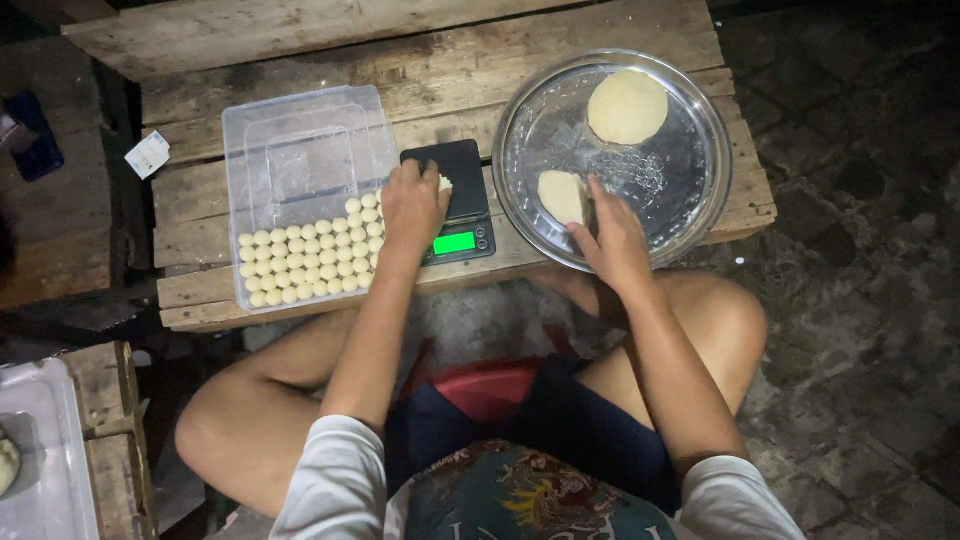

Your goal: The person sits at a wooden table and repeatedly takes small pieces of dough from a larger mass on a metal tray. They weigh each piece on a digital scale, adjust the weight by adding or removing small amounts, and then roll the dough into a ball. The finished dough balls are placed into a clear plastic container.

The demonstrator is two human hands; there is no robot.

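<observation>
My left hand (413,205) rests on a small black kitchen scale (458,200) with a lit green display, fingers closed on a small piece of pale dough (445,183) on the platform. My right hand (612,238) reaches into a round metal tray (700,190) and touches a cut lump of dough (562,196) with its fingertips. A larger round dough disc (627,106) lies at the tray's far side. To the left of the scale, a clear plastic box (300,150) holds several rows of small dough balls (310,262) along its near edge.
Everything sits on a low table of rough wooden planks (440,70). My bare knees flank a red stool (490,385) below. A white tray (40,450) lies on another wooden stand at the lower left. Dark stone floor lies to the right.
</observation>
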